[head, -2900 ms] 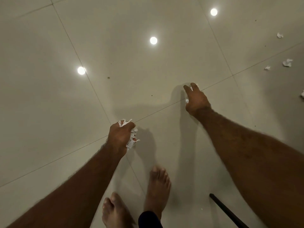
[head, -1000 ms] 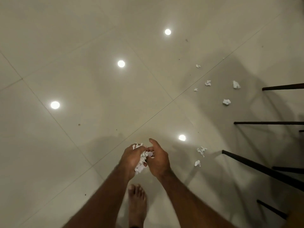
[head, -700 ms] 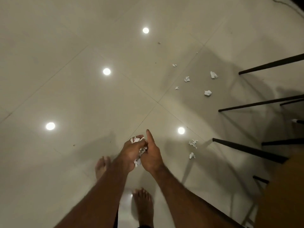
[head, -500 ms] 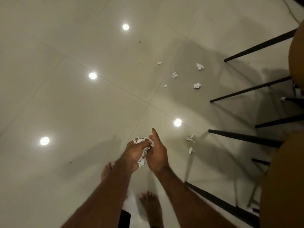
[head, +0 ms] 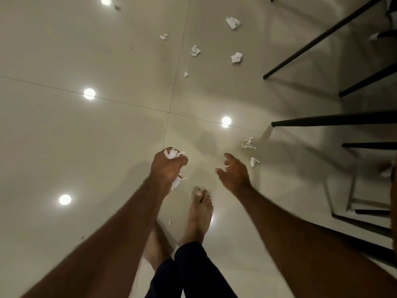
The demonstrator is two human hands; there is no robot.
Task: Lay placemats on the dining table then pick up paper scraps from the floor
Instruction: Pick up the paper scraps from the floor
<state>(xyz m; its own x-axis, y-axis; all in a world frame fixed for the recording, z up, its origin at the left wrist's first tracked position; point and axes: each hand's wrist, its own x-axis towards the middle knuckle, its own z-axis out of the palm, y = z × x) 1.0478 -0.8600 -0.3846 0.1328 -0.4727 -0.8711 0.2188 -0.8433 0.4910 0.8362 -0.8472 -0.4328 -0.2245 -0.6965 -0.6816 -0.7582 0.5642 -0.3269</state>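
My left grip is curled tight round a wad of paper scraps. White edges poke out above the knuckles and below the palm, but the fingers cover most of it, so I can't tell how much is in there. My right grip is loose and holds nothing, fingers half spread above the floor.

Just right of it lie a ragged scrap and, nearer me, a smaller scrap, both close to the foot of a black chair leg. Farther off there are more: a big crumpled scrap, a second crumpled scrap, a middle scrap, a far-left scrap and a little scrap by the tile seam. A tiny fleck sits beside my right foot; the other foot is mostly hidden behind my forearm and trouser leg.

At the right edge a white bit peeks out beside a brown blur. Paper or not, I can't make out. The chair legs run off the right edge.
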